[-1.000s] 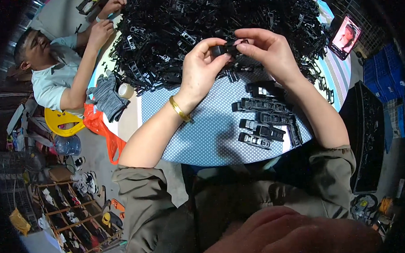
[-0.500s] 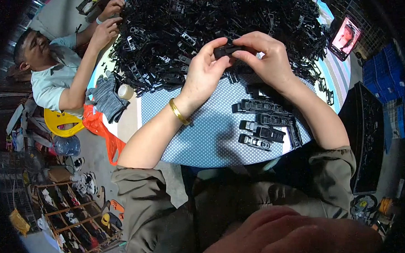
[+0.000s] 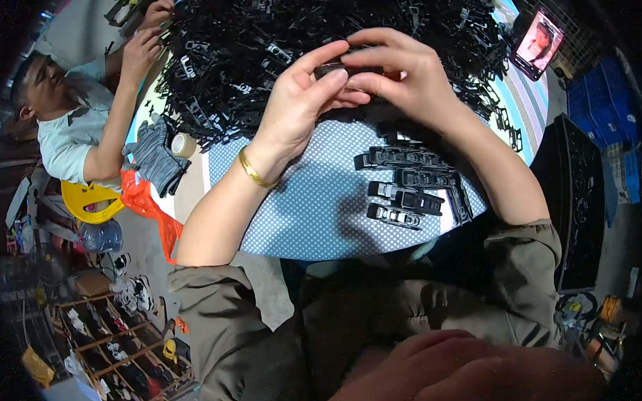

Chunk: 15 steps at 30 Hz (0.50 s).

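Both hands meet over the near edge of a large heap of black plastic pieces [image 3: 216,90], closed round a small black plastic part [image 3: 367,70]. My left hand [image 3: 292,105] pinches its left end with thumb and fingers. From the other side, my right hand [image 3: 419,78] grips it with curled fingers, which cover most of its shape. Below my right wrist, several black clip-like pieces [image 3: 413,178] lie in a stack of rows on the dotted blue-and-white tablecloth [image 3: 293,216].
A co-worker [image 3: 81,125] sits at the left, hands at the heap. Between us are grey gloves [image 3: 154,154], a tape roll [image 3: 183,145] and a red plastic bag [image 3: 145,201]. A lit phone [image 3: 538,47] stands at the right, with blue crates [image 3: 603,106] beyond.
My right fingers have curled further over the black part, and both hands have closed in around it, hiding more of it. The whole view has shifted slightly.
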{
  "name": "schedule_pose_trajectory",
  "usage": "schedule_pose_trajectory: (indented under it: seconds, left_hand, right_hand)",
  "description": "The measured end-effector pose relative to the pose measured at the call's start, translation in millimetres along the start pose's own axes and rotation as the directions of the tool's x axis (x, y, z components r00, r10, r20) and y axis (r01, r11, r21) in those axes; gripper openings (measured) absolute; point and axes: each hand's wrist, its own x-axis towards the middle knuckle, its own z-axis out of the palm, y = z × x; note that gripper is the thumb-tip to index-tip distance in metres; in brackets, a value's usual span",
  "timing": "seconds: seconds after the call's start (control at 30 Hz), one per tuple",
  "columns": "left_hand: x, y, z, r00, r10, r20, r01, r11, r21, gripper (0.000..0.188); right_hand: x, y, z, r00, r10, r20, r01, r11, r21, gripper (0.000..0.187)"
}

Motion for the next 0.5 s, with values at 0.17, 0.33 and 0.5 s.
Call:
schedule_pose_trajectory:
  seconds: [0.17,0.33,0.5]
  left_hand:
    - [2.4,-5.6,-1.5,0.993,0.017,-0.116,-0.011,0.999,0.053,0.039]
    - [0.2,-3.8,-4.3,0.984,-0.027,-0.174,0.026,1.0,-0.004,0.034]
    - [-0.2,-6.0,-4.7,0.975,-0.097,-0.199,0.099,0.995,0.001,0.034]
  right_hand:
    - [11.9,17.0,-30.7,0.864,0.475,0.168,-0.498,0.855,0.142,0.022]
    - [-0.2,7.3,-14.8,0.847,0.293,0.445,-0.15,0.933,-0.329,0.022]
    - [-8.4,5.7,-11.5,0.818,0.22,0.532,-0.064,0.953,-0.297,0.022]
